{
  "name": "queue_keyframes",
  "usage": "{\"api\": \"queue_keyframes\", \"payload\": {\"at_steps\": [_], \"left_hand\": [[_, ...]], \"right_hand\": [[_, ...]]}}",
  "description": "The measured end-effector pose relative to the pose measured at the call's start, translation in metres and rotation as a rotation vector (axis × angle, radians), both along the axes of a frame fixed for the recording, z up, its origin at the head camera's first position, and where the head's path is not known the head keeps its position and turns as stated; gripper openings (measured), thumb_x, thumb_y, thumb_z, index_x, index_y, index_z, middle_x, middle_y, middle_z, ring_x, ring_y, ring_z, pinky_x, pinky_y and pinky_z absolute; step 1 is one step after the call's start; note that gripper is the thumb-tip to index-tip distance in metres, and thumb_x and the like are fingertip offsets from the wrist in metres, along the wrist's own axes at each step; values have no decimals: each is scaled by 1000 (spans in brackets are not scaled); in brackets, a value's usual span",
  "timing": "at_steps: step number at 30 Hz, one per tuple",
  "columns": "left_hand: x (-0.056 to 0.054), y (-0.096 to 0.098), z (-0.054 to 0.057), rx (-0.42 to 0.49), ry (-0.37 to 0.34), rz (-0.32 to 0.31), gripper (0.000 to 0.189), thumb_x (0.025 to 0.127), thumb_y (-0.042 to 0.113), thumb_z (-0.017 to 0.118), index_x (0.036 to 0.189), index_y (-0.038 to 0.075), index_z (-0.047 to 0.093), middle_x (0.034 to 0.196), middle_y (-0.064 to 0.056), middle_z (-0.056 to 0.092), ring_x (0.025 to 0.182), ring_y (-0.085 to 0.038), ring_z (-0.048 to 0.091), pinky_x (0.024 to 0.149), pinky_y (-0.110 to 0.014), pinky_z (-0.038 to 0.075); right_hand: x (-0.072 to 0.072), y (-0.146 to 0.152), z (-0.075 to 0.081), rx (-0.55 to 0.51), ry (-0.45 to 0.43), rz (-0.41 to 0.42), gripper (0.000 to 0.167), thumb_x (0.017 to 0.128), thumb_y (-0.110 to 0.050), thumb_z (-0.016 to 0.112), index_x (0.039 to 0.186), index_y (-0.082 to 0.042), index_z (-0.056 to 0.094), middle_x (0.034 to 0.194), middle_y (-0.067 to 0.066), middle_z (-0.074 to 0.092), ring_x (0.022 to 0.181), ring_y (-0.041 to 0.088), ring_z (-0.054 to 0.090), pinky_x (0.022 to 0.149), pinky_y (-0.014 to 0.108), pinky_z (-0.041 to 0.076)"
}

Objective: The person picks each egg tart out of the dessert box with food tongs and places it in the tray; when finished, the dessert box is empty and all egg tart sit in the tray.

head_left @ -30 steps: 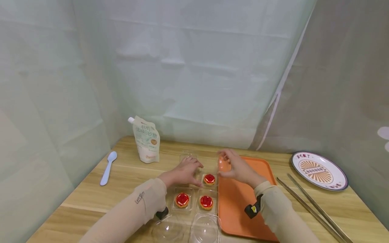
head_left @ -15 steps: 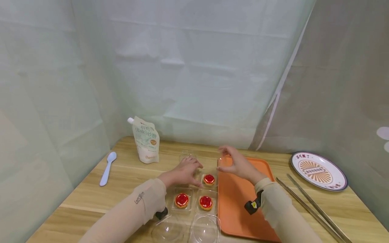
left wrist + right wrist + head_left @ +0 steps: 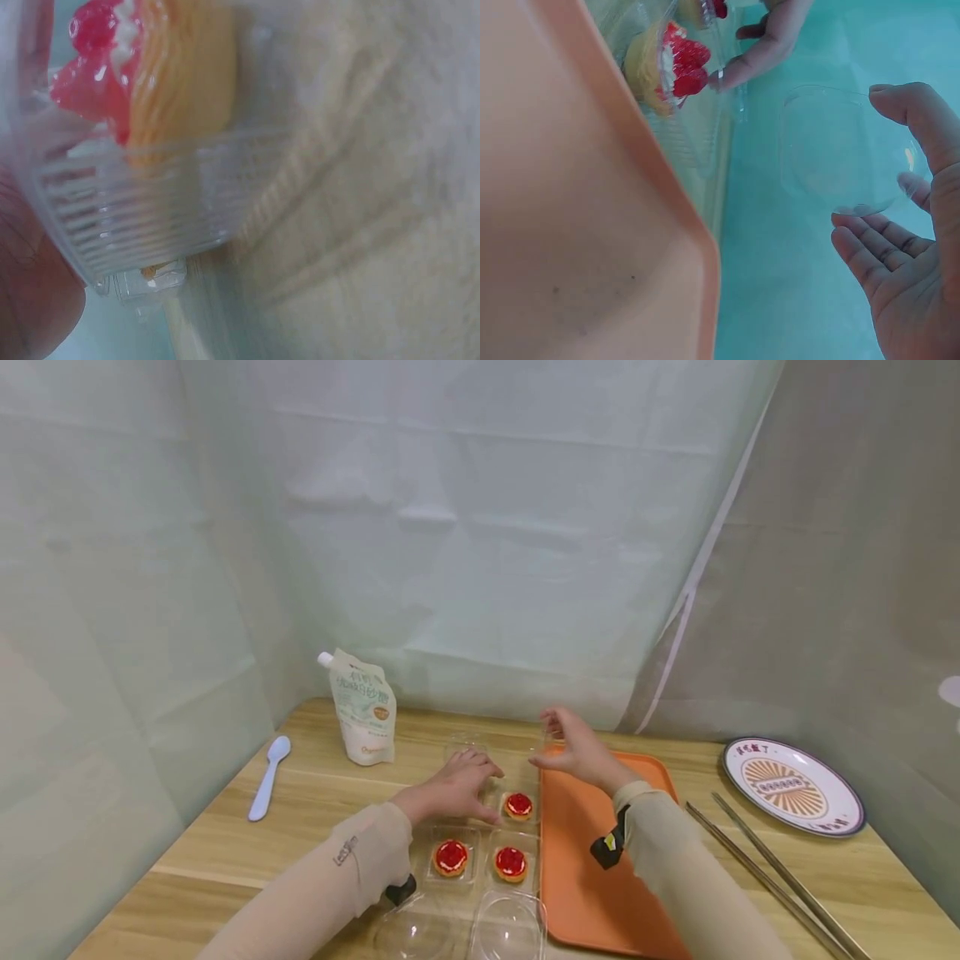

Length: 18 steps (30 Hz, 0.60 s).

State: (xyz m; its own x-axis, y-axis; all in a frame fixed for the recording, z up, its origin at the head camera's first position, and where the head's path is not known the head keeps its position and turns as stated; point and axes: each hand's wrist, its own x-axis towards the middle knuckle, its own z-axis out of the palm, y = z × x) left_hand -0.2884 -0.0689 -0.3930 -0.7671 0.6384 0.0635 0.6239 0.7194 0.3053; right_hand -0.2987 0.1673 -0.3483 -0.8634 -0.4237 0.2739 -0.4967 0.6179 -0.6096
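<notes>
In the head view, my left hand (image 3: 453,789) lies over the far row of clear plastic boxes. Its thumb and forefinger span the sides of the box (image 3: 531,817) that holds a strawberry-topped tart (image 3: 517,806), gripping it. In the right wrist view, a fingertip meets that box's rim beside the tart (image 3: 682,67). My right hand (image 3: 576,750) is raised above the orange tray's far left corner. Between its thumb and fingers it holds a clear domed lid (image 3: 832,150). The left wrist view shows a tart (image 3: 180,75) behind a ribbed box wall (image 3: 142,210).
Two more boxed tarts (image 3: 450,857) (image 3: 511,863) stand nearer, their clear lids (image 3: 508,927) folded toward me. An orange tray (image 3: 585,877) lies right of the boxes, with metal tongs (image 3: 772,881) and a patterned plate (image 3: 791,787) beyond. At left are a sugar pouch (image 3: 363,710) and a blue spoon (image 3: 266,781).
My right hand has risen slightly and moved a little away from me and to the left with the lid. My left hand and the tarts have stayed in place.
</notes>
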Motion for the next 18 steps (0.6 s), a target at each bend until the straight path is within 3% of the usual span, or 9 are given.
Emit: {"api": "queue_keyframes", "payload": {"at_steps": [6, 18], "left_hand": [[0, 0, 0, 3, 3, -2, 69, 71, 49, 80, 125, 10, 60, 124, -6, 59, 123, -25, 45, 112, -46, 30], [1, 0, 0, -7, 26, -7, 70, 71, 52, 79, 125, 11, 59, 124, -5, 59, 123, -24, 45, 111, -44, 32]], "right_hand": [[-12, -5, -11, -35, -60, 4, 59, 79, -16, 78, 124, -1, 44, 121, 23, 53, 113, 33, 52, 100, 53, 45], [-28, -8, -35, -54, -179, -79, 65, 79, -18, 79, 128, -1, 41, 135, 24, 49, 129, 38, 46, 102, 53, 44]]}}
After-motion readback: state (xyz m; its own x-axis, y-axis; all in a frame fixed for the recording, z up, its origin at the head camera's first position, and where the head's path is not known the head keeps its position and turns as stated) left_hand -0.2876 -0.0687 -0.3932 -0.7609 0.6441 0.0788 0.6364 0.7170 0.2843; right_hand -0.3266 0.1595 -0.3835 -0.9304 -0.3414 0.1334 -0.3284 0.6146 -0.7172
